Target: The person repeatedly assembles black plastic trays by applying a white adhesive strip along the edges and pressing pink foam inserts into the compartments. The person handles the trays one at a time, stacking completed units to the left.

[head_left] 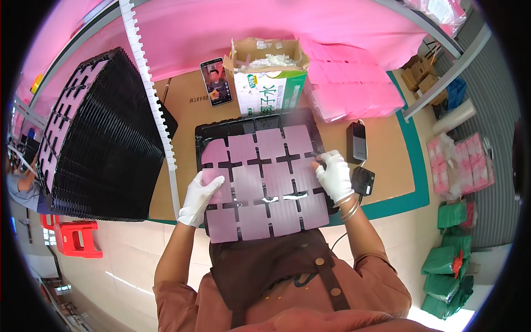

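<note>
A pale pink sheet with rows of cross-shaped cutouts lies over a black plastic tray. The tray's dark far wall shows beyond it, and the sheet's near edge reaches my apron. My left hand, in a white glove, grips the sheet's left edge, its thumb on top and the other fingers mostly hidden. At the right edge of sheet and tray is my right hand, also gloved, fingers curled and a bare fingertip showing. What it pinches there is hard to make out.
Left stands a tall stack of black trays behind a white notched upright. Beyond the tray are a phone, an open carton and stacked pink sheets. A power bank and black adapter lie right.
</note>
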A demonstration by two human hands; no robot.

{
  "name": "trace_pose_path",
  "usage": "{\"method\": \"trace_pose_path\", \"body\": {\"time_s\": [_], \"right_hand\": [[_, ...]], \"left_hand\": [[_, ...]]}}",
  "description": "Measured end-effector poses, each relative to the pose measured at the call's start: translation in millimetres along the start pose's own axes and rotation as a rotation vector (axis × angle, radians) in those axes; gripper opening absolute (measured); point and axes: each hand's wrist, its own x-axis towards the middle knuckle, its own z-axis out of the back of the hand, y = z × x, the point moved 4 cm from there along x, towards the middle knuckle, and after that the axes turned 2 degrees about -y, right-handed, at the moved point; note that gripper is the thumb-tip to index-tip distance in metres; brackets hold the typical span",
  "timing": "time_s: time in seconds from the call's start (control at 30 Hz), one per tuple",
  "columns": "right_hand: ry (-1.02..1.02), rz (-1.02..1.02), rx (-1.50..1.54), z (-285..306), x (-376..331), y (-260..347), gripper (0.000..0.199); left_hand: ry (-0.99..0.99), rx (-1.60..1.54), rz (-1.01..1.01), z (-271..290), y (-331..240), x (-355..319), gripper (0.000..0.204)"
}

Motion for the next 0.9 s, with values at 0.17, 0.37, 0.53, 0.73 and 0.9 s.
{"method": "trace_pose_path", "body": {"time_s": [0.17,0.37,0.53,0.73,0.9], "right_hand": [[0.104,-0.095,-0.188,-13,1,-6,0.025],[-0.077,-0.064,0.077,-23,12,-14,0.009],[-0.048,-0.181,0.141,-24,24,-11,0.007],[0.030,-0.140,0.073,-33,37,-12,0.014],[0.035,-0.125,0.001,-32,43,-10,0.022]], "left_hand": [[-0.057,0.187,-0.019,3,2,16,0.042],[-0.089,0.235,-0.365,-3,-2,25,0.055],[-0.199,0.521,-0.386,0,-3,35,0.058],[-0.356,0.913,-0.369,-1,-8,40,0.053],[-0.353,0.995,-0.354,-6,-16,37,0.049]]}}
